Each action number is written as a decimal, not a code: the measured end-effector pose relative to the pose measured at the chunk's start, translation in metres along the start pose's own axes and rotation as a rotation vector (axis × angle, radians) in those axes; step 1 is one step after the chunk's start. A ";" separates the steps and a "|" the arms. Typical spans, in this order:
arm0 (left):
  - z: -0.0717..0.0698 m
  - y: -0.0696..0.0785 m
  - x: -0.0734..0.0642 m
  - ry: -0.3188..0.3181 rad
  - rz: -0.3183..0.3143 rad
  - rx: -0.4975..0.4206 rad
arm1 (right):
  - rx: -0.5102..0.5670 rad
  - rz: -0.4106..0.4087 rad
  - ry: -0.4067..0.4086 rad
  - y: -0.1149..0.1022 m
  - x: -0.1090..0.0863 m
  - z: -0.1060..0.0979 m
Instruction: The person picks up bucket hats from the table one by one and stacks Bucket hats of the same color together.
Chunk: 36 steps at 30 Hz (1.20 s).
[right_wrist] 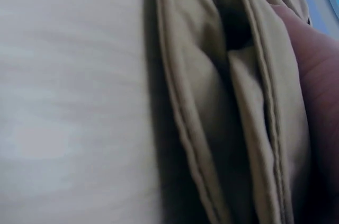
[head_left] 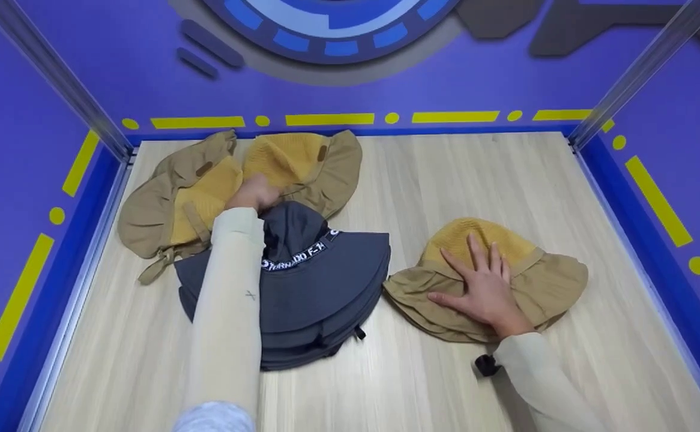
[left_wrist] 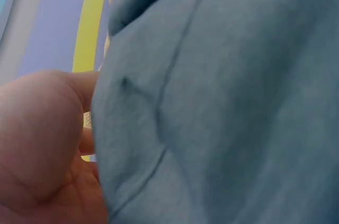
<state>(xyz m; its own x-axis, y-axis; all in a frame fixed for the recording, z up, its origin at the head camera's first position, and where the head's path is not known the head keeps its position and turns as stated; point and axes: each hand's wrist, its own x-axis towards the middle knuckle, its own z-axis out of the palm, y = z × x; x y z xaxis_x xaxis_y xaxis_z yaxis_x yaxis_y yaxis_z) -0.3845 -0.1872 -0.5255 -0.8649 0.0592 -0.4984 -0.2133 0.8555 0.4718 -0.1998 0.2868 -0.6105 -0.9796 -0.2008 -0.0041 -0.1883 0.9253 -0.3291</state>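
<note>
while the head view shows the left hand [head_left: 257, 192] only as a blur at the far side of a stack of dark grey, wide-brimmed fabric hats [head_left: 326, 294], the left wrist view shows its fingers passing behind a seamed grey-blue cloth [left_wrist: 212, 102]; whether they grasp it, one cannot tell. the right hand [head_left: 483, 291] lies with fingers spread, gripping nothing, on a mustard-knit hat with a khaki cloth brim [head_left: 539, 288], right of the stack. the right wrist view adds stitched khaki edges [right_wrist: 283, 97] with dark gaps between the layers. beyond the stack lie two similar hats, one [head_left: 209, 192] to its left with a khaki tie [head_left: 156, 270], the other [head_left: 284, 157] directly behind it. the grey hats appear nested, several brims showing beneath the top one, whose white-lettered band [head_left: 295, 257] circles the crown. around the stack extends a pale wood-grain tabletop [head_left: 446, 174].
</note>
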 end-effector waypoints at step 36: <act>0.014 0.010 0.006 0.139 -0.169 -0.117 | 0.002 -0.010 0.038 0.000 -0.001 0.001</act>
<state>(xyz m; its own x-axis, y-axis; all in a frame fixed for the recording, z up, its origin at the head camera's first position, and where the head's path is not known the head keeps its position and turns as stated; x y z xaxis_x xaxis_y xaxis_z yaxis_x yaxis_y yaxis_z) -0.3858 -0.1708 -0.5342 -0.8648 -0.1579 -0.4766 -0.4046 0.7812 0.4754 -0.1986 0.2873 -0.6112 -0.9796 -0.1978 0.0346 -0.1980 0.9227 -0.3309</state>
